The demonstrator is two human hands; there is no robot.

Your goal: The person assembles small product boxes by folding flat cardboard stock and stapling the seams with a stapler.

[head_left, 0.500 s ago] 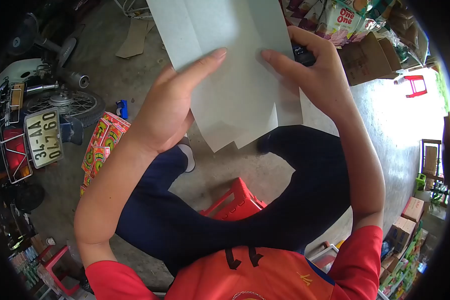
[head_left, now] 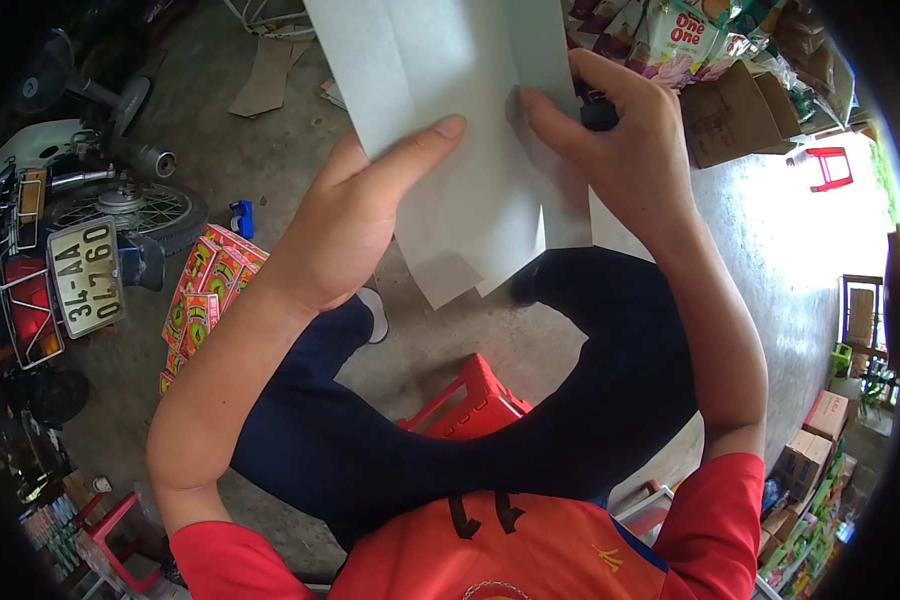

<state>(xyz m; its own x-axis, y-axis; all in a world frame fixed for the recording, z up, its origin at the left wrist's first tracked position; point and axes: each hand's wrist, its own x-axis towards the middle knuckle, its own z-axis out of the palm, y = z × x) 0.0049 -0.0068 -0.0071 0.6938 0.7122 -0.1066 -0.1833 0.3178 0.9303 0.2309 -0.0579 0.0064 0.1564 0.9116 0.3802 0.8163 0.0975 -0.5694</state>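
Note:
A large sheet of pale grey-white paperboard (head_left: 455, 170) with lengthwise creases and cut flaps at its lower end is held up before me. My left hand (head_left: 360, 215) grips its left edge, thumb stretched across the face and fingers hidden behind. On the right edge, my right hand (head_left: 635, 140) is closed, its thumb pressed on a crease and the fingers bent round the back. A small dark object (head_left: 597, 112) shows beside the sheet, between the thumb and forefinger of that hand.
Below me is a red plastic stool (head_left: 470, 400). Red patterned boxes (head_left: 205, 290) and a blue item (head_left: 241, 218) lie on the floor at left, near a parked motorbike (head_left: 90, 250). At upper right stands an opened cardboard box (head_left: 735, 115), with packaged goods around it.
The sheet has shifted slightly and its flaps spread differently at the lower end. My left thumb has slid a little right and down; my right hand has moved slightly left and up.

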